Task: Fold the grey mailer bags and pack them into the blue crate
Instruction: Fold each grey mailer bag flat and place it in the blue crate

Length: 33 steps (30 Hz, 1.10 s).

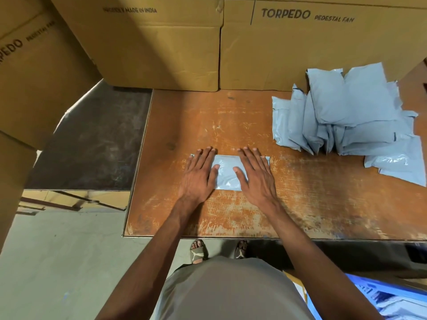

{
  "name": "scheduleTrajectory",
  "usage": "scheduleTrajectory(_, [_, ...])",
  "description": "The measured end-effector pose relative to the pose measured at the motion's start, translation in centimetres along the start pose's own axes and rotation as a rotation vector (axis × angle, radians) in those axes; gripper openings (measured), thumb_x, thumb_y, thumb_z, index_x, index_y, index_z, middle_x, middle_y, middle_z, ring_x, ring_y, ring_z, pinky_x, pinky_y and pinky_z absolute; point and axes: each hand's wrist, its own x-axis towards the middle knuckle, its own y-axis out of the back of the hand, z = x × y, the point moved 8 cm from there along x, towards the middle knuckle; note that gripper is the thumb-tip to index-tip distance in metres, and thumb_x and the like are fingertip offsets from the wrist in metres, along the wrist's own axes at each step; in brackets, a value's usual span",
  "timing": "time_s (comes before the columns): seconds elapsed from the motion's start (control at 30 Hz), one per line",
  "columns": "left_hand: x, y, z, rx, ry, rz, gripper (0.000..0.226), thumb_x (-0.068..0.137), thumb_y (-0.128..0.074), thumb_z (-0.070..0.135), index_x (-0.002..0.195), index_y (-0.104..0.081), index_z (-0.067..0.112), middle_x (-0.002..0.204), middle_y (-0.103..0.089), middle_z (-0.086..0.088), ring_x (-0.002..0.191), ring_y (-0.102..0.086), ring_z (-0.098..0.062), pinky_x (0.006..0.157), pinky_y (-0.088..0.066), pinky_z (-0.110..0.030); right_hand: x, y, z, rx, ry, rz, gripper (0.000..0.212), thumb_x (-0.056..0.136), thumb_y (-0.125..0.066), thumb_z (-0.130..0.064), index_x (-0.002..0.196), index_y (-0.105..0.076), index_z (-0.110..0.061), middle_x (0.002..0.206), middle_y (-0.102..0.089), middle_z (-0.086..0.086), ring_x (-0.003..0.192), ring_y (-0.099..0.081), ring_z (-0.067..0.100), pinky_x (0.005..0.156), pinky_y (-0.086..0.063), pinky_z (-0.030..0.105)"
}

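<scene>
— Near the front edge of the worktop (300, 211), left of its middle, what do you have under your palms?

— Your left hand (199, 174) and right hand (255, 175) both lie flat on one folded grey mailer bag (225, 173), fingers straight and spread, pointing toward the far edge. Neither hand grips anything — they only press down. The left covers the bag's left end, the right covers its right end, and a bare strip of grey shows between your thumbs.

— And the rest of the bags?

— A pile of grey mailer bags (351, 116) sits toward the far right corner of the worktop, overlapping and leaning on one another, well apart from the bag you press. A few flatter ones spread out at the pile's near right side, close to the right edge.

— Where is the blue crate?

— Your blue crate (390, 296) stands on the floor below the front edge, at your right; only part of it shows, with something grey inside that you cannot make out clearly. Large cardboard boxes (161, 49) printed "TORPEDO PEDESTAL FAN" stand along the far edge.
</scene>
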Motion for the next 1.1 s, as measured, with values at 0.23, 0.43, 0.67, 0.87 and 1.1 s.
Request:
scheduleTrajectory(0.23, [0.2,-0.2,-0.2,0.009,0.008,-0.012,0.058,0.111,-0.022,0.046,0.163,-0.026,0.022,0.169,-0.027,0.001,0.158,-0.015,-0.02,0.129,-0.012,-0.046,0.2,-0.2,0.1,0.037,-0.019,-0.023,0.057,0.111,-0.025,-0.053,0.164,-0.026,-0.03,0.171,-0.021,-0.005,0.16,-0.011,0.016,0.13,-0.009,0.039])
scheduleTrajectory(0.43, [0.6,-0.4,-0.3,0.016,0.001,-0.026,0.058,0.111,-0.02,0.047,0.164,-0.021,0.023,0.171,-0.021,0.003,0.159,-0.011,-0.018,0.13,-0.007,-0.043,0.5,-0.3,0.3,0.039,-0.026,-0.038,0.057,0.111,-0.024,-0.054,0.163,-0.027,-0.031,0.172,-0.018,-0.007,0.159,-0.013,0.014,0.13,-0.01,0.038])
scheduleTrajectory(0.67, [0.6,-0.3,-0.2,0.025,-0.001,-0.043,0.057,0.112,-0.019,0.046,0.165,-0.018,0.024,0.171,-0.018,0.006,0.159,-0.008,-0.015,0.129,-0.003,-0.039,0.7,-0.5,0.3,0.052,-0.035,-0.053,0.057,0.111,-0.026,-0.051,0.164,-0.025,-0.03,0.172,-0.019,-0.007,0.159,-0.012,0.014,0.13,-0.009,0.038])
scheduleTrajectory(0.87, [0.5,0.4,0.1,-0.074,-0.021,-0.062,0.059,0.108,-0.018,0.042,0.164,-0.021,0.025,0.171,-0.019,0.007,0.158,-0.011,-0.012,0.129,-0.006,-0.046,0.7,-0.4,0.4,0.092,-0.027,-0.076,0.056,0.111,-0.021,-0.05,0.163,-0.028,-0.03,0.171,-0.021,-0.009,0.159,-0.009,0.012,0.13,-0.006,0.038])
scheduleTrajectory(1.1, [0.1,1.9,0.5,-0.109,-0.025,-0.115,0.081,0.084,-0.031,0.049,0.161,-0.032,0.024,0.165,-0.036,-0.001,0.155,-0.023,-0.018,0.124,0.015,-0.042,0.8,0.7,1.1,0.306,-0.032,-0.179,0.057,0.103,-0.042,-0.03,0.159,-0.038,-0.021,0.166,-0.034,-0.004,0.159,-0.011,0.014,0.128,-0.015,0.05])
